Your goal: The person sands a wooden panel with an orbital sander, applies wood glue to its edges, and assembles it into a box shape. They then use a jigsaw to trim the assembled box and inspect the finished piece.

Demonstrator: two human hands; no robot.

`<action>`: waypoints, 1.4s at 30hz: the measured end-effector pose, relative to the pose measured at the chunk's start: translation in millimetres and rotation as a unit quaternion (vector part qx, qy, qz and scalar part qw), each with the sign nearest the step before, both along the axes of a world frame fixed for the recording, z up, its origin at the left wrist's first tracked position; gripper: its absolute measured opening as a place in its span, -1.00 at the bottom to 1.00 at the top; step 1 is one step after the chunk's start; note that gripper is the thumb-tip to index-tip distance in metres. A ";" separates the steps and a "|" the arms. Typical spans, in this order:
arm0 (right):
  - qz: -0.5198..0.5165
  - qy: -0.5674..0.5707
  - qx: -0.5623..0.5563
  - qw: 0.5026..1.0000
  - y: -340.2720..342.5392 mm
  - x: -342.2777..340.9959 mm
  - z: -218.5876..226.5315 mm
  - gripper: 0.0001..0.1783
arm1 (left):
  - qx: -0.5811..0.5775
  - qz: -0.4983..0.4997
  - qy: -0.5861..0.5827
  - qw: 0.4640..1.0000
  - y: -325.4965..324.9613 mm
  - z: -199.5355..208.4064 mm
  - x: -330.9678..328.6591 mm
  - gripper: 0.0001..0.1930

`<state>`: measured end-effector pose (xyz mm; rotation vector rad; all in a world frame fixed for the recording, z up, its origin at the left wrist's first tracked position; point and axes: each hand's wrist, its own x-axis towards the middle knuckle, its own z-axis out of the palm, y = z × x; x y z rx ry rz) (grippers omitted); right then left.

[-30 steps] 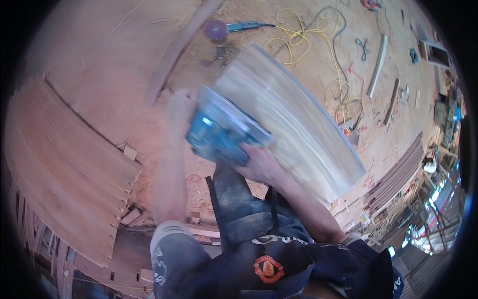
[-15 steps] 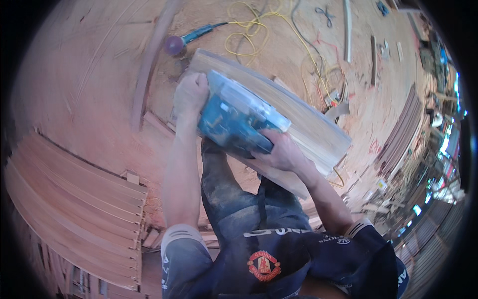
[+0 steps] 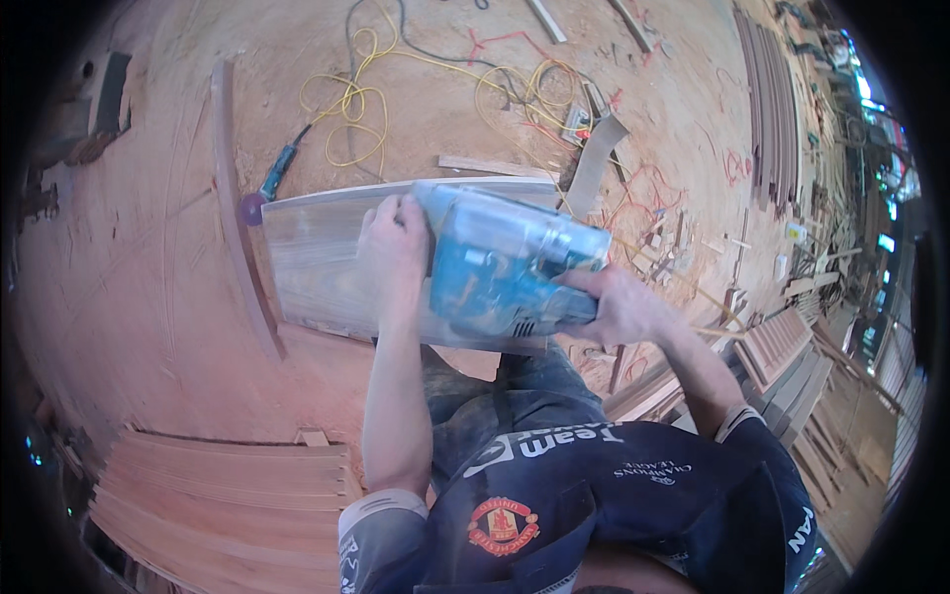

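Note:
A teal belt sander (image 3: 495, 272) with a pale metal side sits tilted across the right part of a wide wooden board (image 3: 322, 262). My left hand (image 3: 394, 243) is closed at the sander's front end, its grip partly hidden by the fingers. At the rear, my right hand (image 3: 628, 307) wraps round the handle. The board lies in front of my legs, its left half bare and showing grain. The sander hides part of the board's right end, and the belt underneath cannot be seen.
An angle grinder (image 3: 280, 173) with a purple disc lies beyond the board's far left corner, by a long timber (image 3: 237, 218). Yellow cord (image 3: 381, 119) loops across the dusty floor near a curved brown strip (image 3: 596, 163). Stacked slats (image 3: 228, 495) lie lower left; long boards (image 3: 770, 109) lie far right.
The view has turned, so the board now lies more level across it. Both hands have carried the sander along the board toward its right end, baring the left part.

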<state>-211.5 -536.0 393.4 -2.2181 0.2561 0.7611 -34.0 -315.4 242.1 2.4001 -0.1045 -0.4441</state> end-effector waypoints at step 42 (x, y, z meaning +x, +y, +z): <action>-0.001 0.037 0.010 0.999 -77.7 43.8 20.2 -0.37 | -0.028 -0.036 -0.077 0.996 -58.3 -13.6 29.0 -0.61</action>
